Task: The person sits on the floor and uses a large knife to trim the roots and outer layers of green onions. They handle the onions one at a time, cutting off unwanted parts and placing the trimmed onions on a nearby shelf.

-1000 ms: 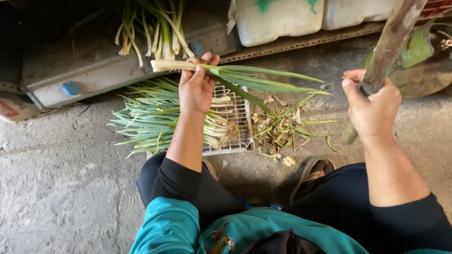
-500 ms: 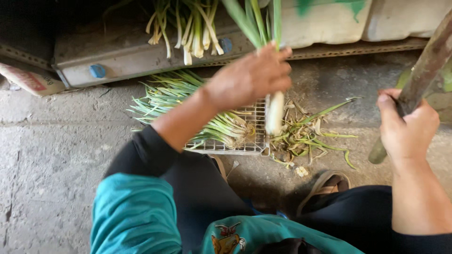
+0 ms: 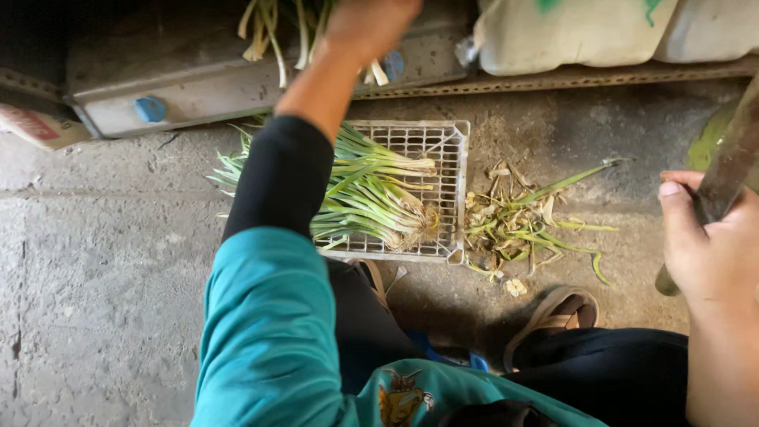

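Note:
My left hand (image 3: 370, 24) reaches far forward to the top edge of the view, over a pile of green onions (image 3: 269, 32) lying on a grey metal ledge (image 3: 198, 99). Its fingers are cut off by the frame, so what it holds is hidden. My right hand (image 3: 711, 253) at the right edge is closed around a long dark tool handle (image 3: 734, 162) that slants up and to the right. Between my arms a bunch of trimmed green onions (image 3: 371, 198) lies across a white wire rack (image 3: 447, 154) on the floor, roots pointing right.
Cut leaves and root scraps (image 3: 526, 225) litter the concrete floor (image 3: 103, 300) right of the rack. A brown sandal (image 3: 553, 315) sits by my knee. White plastic containers (image 3: 577, 32) stand at the back right. A blue cap (image 3: 149, 108) sticks out of the ledge.
My left hand has carried the green onion stalk up and away from the rack to the pile on the ledge. The right hand has stayed on the tool handle.

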